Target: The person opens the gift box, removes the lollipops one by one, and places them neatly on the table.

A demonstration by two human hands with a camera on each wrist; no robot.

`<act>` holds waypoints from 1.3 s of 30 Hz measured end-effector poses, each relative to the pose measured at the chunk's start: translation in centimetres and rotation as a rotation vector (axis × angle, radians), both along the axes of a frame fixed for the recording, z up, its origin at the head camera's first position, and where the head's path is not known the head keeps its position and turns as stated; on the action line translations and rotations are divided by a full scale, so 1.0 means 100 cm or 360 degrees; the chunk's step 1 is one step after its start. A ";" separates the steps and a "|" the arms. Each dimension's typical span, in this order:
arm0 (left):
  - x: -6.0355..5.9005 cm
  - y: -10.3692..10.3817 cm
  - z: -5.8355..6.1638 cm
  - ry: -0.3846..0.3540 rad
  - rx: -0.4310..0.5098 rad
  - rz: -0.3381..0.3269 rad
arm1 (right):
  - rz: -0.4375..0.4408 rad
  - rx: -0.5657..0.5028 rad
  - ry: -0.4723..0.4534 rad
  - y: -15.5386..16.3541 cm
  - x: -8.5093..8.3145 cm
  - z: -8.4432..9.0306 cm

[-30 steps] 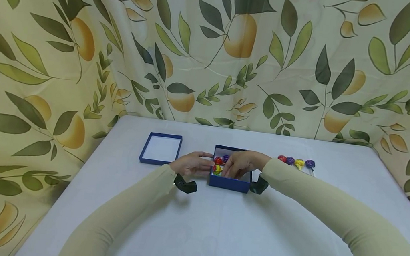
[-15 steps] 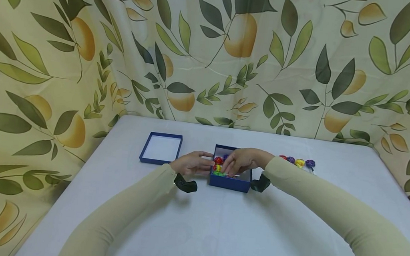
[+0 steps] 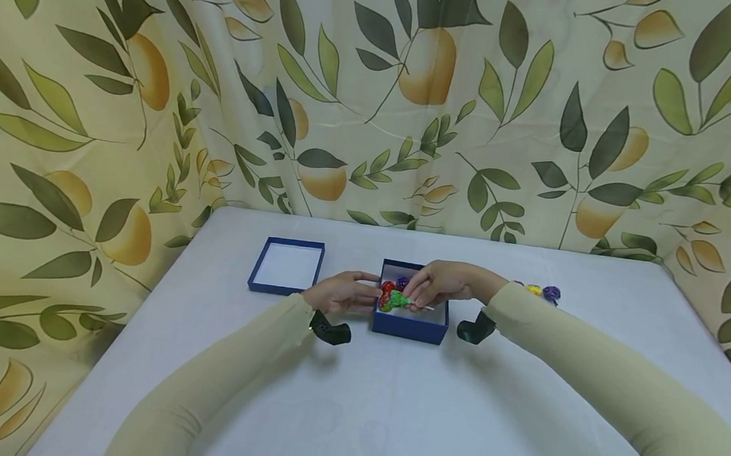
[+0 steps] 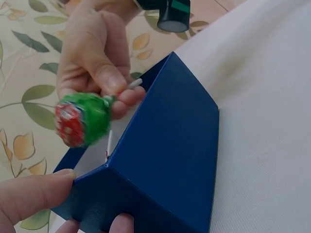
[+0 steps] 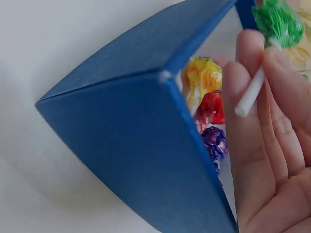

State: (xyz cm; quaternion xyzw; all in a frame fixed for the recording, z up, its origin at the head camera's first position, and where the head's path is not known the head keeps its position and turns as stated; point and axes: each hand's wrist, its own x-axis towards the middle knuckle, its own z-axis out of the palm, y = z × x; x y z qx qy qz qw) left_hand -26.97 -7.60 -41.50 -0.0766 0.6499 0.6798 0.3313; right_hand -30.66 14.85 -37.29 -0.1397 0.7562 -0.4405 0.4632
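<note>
A small blue box (image 3: 411, 323) (image 4: 165, 160) (image 5: 131, 141) stands open on the white table and holds several wrapped lollipops (image 3: 391, 288) (image 5: 206, 99). My right hand (image 3: 443, 284) (image 4: 97, 58) (image 5: 272, 141) pinches the white stick of a green-wrapped lollipop (image 3: 400, 300) (image 4: 81, 119) (image 5: 278, 20) just above the box's left half. My left hand (image 3: 340, 292) (image 4: 34, 194) holds the box's left wall, fingers curled round its corner.
The box's lid (image 3: 288, 266) lies upturned to the left. A short row of loose lollipops (image 3: 544, 292) lies to the right, partly behind my right sleeve. A leaf-and-fruit curtain (image 3: 376, 93) hangs behind the table (image 3: 389, 416).
My right hand has risen out of the box and drawn back a little, bringing the green lollipop up with it. The left hand and the box have stayed put.
</note>
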 end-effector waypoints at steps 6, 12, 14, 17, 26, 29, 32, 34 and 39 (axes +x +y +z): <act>0.001 0.000 0.002 -0.0018 0.0017 -0.0004 | -0.0167 -0.0071 0.0073 0.014 0.004 0.005; 0.001 -0.001 0.002 -0.0031 0.0016 0.0025 | -0.0345 -0.0181 0.0107 0.030 0.008 0.010; 0.001 -0.001 0.002 -0.0030 0.0008 0.0024 | -0.0408 -0.0214 0.0119 0.035 0.011 0.012; 0.001 -0.001 0.002 -0.0026 0.0006 0.0024 | -0.0501 -0.0250 0.0138 0.043 0.015 0.015; 0.000 0.000 0.000 -0.0029 0.0029 0.0048 | -0.0748 -0.0403 0.0117 0.064 0.030 0.015; 0.000 0.000 0.000 -0.0022 0.0017 0.0040 | -0.0817 -0.0444 0.0126 0.072 0.037 0.014; 0.001 0.000 -0.001 -0.0015 0.0004 0.0036 | -0.0893 -0.0490 0.0122 0.078 0.043 0.013; 0.000 0.000 -0.002 -0.0021 0.0003 0.0040 | -0.0940 -0.0512 0.0120 0.083 0.047 0.012; -0.001 0.001 -0.003 -0.0030 0.0015 0.0047 | -0.1051 -0.0523 0.0087 0.096 0.058 0.007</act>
